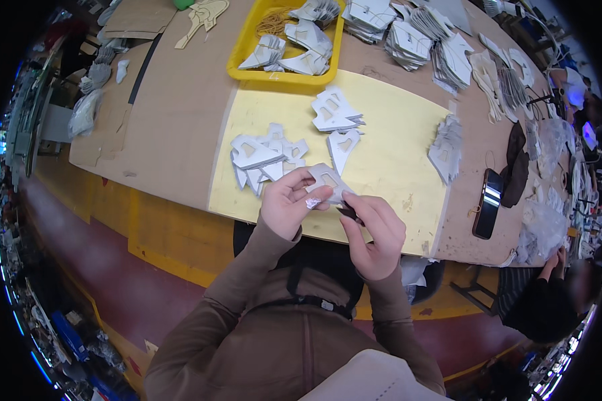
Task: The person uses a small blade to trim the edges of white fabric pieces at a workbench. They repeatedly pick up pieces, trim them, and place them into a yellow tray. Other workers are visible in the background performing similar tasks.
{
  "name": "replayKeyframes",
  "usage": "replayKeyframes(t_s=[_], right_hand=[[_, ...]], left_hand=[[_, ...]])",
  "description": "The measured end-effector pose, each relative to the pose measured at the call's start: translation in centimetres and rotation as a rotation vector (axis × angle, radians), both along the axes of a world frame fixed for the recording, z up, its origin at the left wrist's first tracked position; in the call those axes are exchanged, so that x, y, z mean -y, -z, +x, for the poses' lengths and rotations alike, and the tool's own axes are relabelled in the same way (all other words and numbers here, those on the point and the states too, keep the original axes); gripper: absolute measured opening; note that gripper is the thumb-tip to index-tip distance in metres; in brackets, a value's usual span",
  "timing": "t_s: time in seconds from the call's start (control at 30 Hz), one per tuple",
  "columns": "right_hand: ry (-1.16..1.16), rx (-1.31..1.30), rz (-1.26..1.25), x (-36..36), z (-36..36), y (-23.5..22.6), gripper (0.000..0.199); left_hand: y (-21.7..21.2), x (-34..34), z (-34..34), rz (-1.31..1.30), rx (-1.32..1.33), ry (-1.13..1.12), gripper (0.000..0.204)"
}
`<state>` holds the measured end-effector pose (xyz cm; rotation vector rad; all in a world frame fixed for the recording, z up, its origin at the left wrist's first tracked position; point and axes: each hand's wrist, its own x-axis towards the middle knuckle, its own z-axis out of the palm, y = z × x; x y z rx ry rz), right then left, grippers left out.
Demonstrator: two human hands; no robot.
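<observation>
From here I can't tell what the small dark tool (349, 214) is, as the right hand (380, 237) hides much of it. The left hand (282, 206) covers part of the white cut-out piece (330, 178). In the loose pile (255, 155), upper pieces mask the lower ones. The yellow tray (284, 77) runs off the top edge, and so does a green object (182, 4), too little showing to name. At right, a co-worker's head (585, 284) is blurred.
</observation>
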<state>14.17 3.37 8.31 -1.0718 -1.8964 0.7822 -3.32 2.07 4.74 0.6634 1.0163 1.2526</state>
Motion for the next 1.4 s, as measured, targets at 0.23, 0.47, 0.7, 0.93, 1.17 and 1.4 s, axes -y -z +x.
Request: replayKeyframes(t_s=[0.23, 0.47, 0.7, 0.93, 1.17, 1.4], right_hand=[[0.073, 0.029, 0.12, -1.0, -0.5, 2.4, 0.034], [0.106, -0.055, 0.055, -0.5, -0.6, 2.9, 0.03], [0.043, -0.074, -0.001, -1.0, 0.1, 2.6, 0.029], [0.099, -0.206, -0.186, -0.1, -0.6, 2.2, 0.03], [0.162, -0.286, -0.237, 0.4, -1.6, 2.3, 0.033], [0.213, -0.292, -0.058, 0.6, -2.8, 3.5, 0.034]], left_hand=[[0.1, -0.2, 0.1, -0.173, 0.175, -0.024, 0.031], [0.9, 0.1, 0.2, -0.236, 0.183, -0.032, 0.027], [1.0, 0.2, -0.1, -0.169, 0.14, 0.032, 0.028], [0.8, 0.7, 1.0, -0.1, 0.178, -0.049, 0.029], [1.1, 1.3, 2.4, -0.013, 0.144, -0.182, 0.032], [0.9, 1.7, 3.7, 0.008, 0.236, -0.327, 0.032]])
